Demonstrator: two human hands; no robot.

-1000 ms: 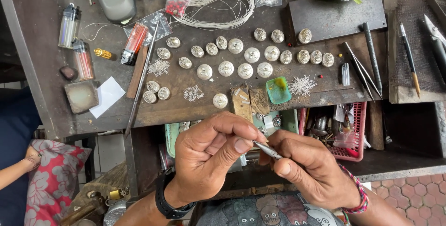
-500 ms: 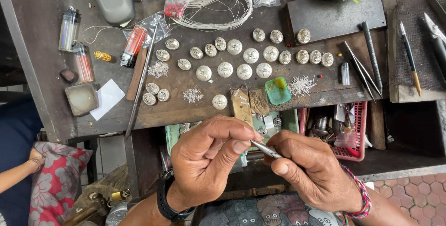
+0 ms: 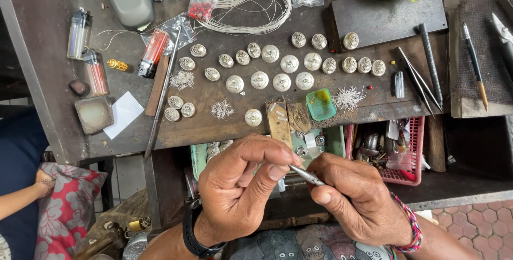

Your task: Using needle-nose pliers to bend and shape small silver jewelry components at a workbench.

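My left hand (image 3: 243,190) pinches something very small between thumb and fingertips; the piece itself is hidden by the fingers. My right hand (image 3: 355,198) holds thin metal tweezers (image 3: 305,174), whose tips reach into the left hand's fingertips. Both hands work close together just below the front edge of the dark wooden bench (image 3: 203,126). Several round silver domed pieces (image 3: 281,82) lie in rows on the bench above the hands. A black watch sits on my left wrist, a woven bracelet on the right.
On the bench lie lighters (image 3: 79,33), a coil of silver wire (image 3: 251,6), a green dish (image 3: 320,104), small wire bits (image 3: 348,99), spare tweezers (image 3: 417,78) and a brush (image 3: 474,65). A red basket (image 3: 409,150) sits at right. Another person's hand (image 3: 43,181) rests at left.
Both hands have stayed together with only slight finger shifts; the tweezers remain at the left fingertips.
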